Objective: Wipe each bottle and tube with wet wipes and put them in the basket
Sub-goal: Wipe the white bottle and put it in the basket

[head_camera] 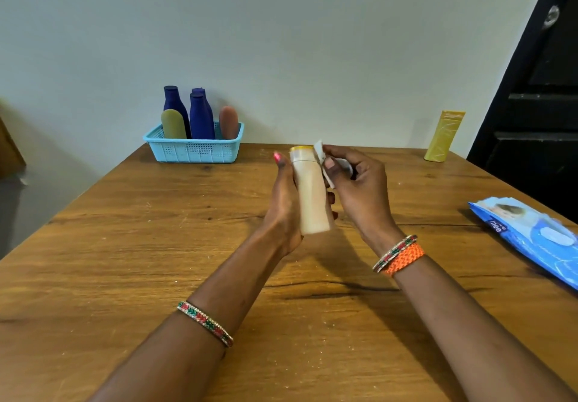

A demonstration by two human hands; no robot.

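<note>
Wide bare stretch of brown wooden table (131,245) ahead, turquoise perforated plastic basket (194,149) at the far edge. Mid-air over the centre: cream plastic bottle (311,192), gripped by left hand (283,210); white wet wipe (325,164), seemingly against its cap, pinched by right hand (359,189).

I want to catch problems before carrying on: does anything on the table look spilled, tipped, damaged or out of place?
Nothing stands out. The basket holds its bottles and tubes upright, the yellow tube stands at the far edge, and the wipes pack lies flat. The left hand holds the cream bottle; the right hand holds a wipe.
</note>
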